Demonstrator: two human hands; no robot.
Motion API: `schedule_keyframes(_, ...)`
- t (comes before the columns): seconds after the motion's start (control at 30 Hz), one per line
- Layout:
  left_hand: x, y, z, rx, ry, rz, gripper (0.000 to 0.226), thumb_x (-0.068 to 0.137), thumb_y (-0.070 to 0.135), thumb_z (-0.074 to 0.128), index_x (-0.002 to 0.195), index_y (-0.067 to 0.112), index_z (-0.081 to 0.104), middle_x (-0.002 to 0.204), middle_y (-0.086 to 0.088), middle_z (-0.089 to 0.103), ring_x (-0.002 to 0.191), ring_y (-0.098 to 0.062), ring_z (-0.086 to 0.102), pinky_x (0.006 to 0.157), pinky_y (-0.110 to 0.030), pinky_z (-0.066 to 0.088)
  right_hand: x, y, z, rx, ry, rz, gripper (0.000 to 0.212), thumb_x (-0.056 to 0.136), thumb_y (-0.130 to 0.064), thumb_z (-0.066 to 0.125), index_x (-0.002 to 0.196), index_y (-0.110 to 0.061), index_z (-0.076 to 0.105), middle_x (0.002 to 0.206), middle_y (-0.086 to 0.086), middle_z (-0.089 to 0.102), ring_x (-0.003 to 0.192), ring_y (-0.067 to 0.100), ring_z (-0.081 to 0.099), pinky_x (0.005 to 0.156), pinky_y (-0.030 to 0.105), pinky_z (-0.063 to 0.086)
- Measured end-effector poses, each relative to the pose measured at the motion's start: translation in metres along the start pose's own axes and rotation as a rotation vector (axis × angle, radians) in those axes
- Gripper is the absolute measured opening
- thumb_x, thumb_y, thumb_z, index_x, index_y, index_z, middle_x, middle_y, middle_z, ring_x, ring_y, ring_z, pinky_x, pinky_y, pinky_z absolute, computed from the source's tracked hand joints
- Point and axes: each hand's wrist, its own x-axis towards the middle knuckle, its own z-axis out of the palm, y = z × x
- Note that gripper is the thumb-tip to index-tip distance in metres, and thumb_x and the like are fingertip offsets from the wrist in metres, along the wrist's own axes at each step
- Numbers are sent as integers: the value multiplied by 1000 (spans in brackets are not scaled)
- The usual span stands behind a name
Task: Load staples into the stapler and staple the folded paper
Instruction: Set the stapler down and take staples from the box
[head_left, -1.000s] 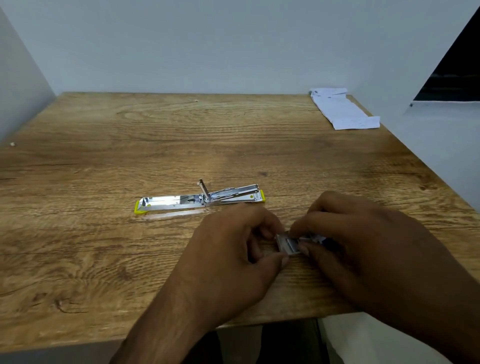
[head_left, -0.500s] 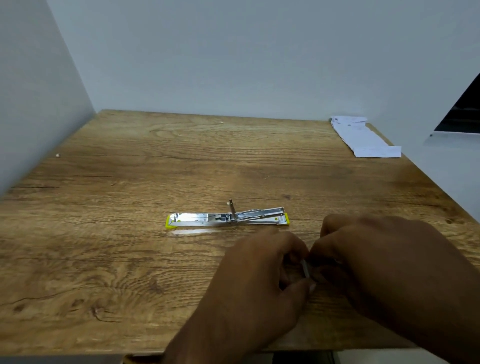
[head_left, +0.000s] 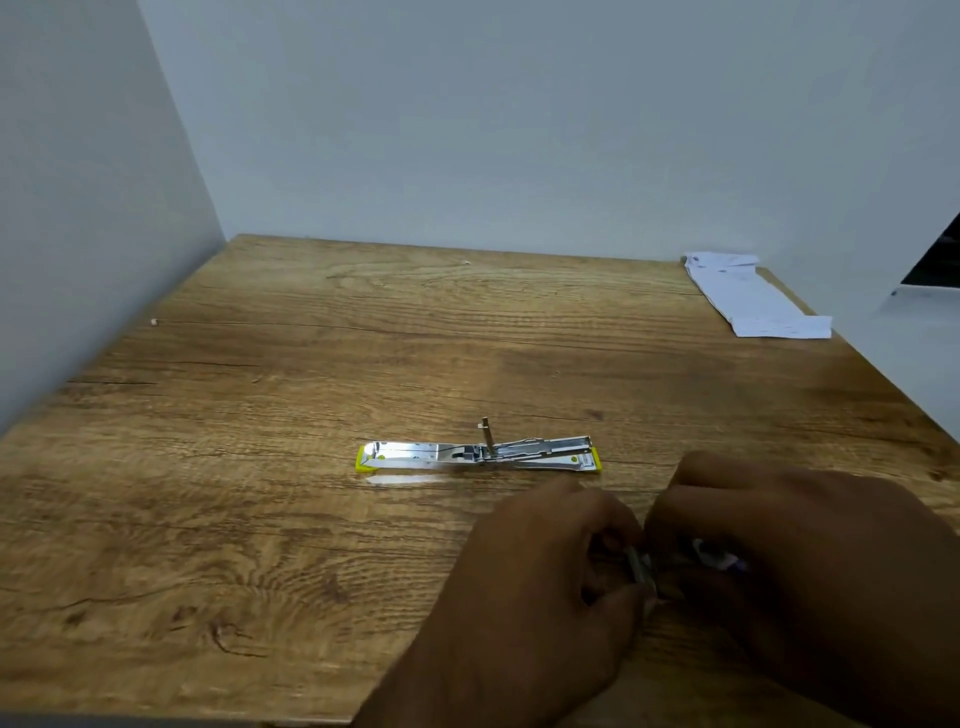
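Grey walls at the back and on the left, boxing in a wood-grain table that fills the lower half of the view. Near the front right edge, right hand and left hand, knuckles up, fingertips meeting low over the wood. Both with fingers curled, pinching between them a small grey staple strip, blurred and largely hidden by the fingers. Under the right hand's fingers, a glimpse of something white and purplish; cannot tell what. At the far right corner, well apart from the hands, folded paper, white, lying flat close to the back wall. Just beyond the hands, near the middle of the table, stapler: swung fully open and lying flat, chrome with yellow ends, long axis running left to right, a small metal post standing up at its hinge. Touched by neither hand
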Motion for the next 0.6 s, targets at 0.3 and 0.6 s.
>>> schedule_keyframes(0.3,0,0,-2,13,-6,13,28,69,34,78,96,31,70,89,15,64,66,-6,63,65,-18,48,-5,20,-7,351,35,11,21,67,-66,67,84,-53,66,91,-31,68,80,-4,66,56,17,52)
schedule_keyframes(0.6,-1,-1,-3,-9,-11,-5,34,69,37,83,99,32,70,91,14,65,68,-8,64,64,-18,49,-12,34,-2,787,141,-25,24,74,-55,74,95,-44,73,86,-12,77,68,11,74,51,31,62)
